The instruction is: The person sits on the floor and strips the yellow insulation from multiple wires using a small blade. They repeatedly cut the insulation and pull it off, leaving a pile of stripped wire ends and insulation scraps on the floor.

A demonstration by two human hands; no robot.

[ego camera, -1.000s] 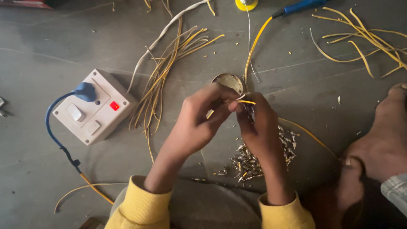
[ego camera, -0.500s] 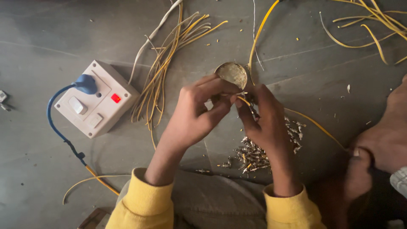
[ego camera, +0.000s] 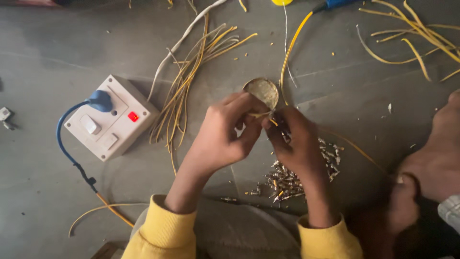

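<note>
Left hand (ego camera: 225, 132) and right hand (ego camera: 294, 141) curled, fingertips meeting, pinching thin yellow wire (ego camera: 262, 115)

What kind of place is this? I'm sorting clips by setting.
Probably an informal floor-level wiring workspace: yellow wire offcuts, a switch-and-socket box and a pile of small metal terminals lie on a bare grey floor.

Informal floor workshop: cut yellow wires (ego camera: 191, 81) are lying on grey stone floor (ego camera: 57, 52), beside a switch-socket box (ego camera: 109, 117) and heaped metal connectors (ego camera: 287, 180).
</note>
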